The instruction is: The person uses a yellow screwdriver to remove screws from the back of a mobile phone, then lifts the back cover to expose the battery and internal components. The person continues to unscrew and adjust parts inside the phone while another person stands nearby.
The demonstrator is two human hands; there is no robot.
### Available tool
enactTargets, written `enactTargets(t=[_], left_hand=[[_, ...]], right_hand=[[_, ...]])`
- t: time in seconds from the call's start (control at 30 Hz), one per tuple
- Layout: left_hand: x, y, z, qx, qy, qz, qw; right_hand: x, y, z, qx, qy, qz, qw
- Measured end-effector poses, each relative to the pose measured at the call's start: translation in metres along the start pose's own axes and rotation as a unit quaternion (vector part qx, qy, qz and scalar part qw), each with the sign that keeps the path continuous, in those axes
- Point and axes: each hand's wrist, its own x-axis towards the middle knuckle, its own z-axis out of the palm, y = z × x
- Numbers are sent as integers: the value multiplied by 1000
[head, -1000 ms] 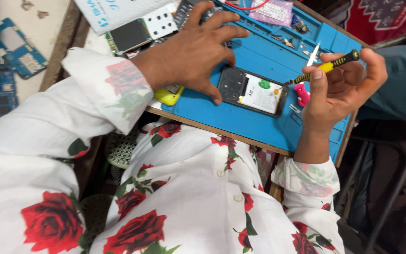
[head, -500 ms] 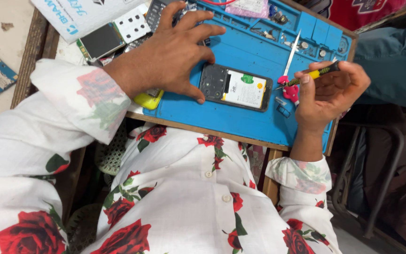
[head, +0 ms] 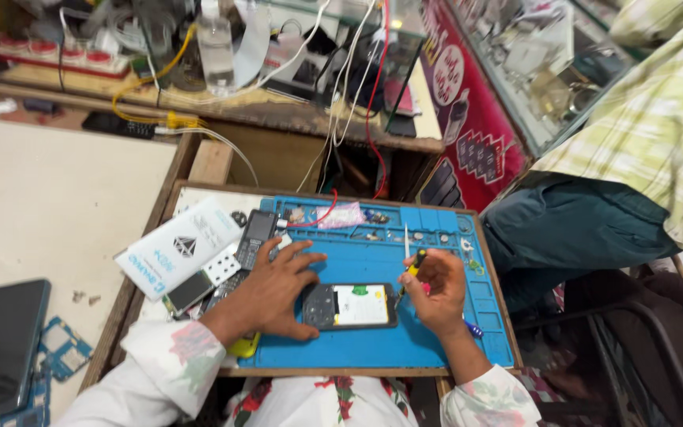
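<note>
An opened phone (head: 351, 306), back cover off and showing a white battery, lies on a blue repair mat (head: 373, 253). My left hand (head: 272, 291) rests flat on the mat, fingers spread, its fingertips touching the phone's left end. My right hand (head: 436, 290) is closed around a yellow-handled screwdriver (head: 413, 267), whose tip points down at the phone's right end. A thin metal tool (head: 406, 239) sticks up just beside that hand.
A white box (head: 179, 247), a keypad phone (head: 254, 237) and loose parts lie at the mat's left. A dark phone (head: 0, 348) sits far left. Cables and a red wire (head: 379, 87) hang behind. A person in a checked shirt (head: 650, 119) sits at right.
The camera has tilted up and back, so the bench behind and the seated person have come into sight. My right hand moved the screwdriver down toward the phone's right end. My left hand stayed put.
</note>
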Motion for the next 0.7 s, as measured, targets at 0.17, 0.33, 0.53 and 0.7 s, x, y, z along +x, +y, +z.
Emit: enactTargets(t=[0.17,0.33,0.53,0.7], left_hand=[[-2,-1,-33,-66,46,-8,997],[-2,1,-53,-239,81,-87,964],[1,-4,-38,-388,167,-40,906],[2,-21,-21,-423,240,-43,873]], right_hand=[[8,-6,-2,34,7,89,995],[20,-20,9,-24,-43,230,972],[20,-43,39,-232,-194,232,925],[20,-60,49,-296,-228,144,916]])
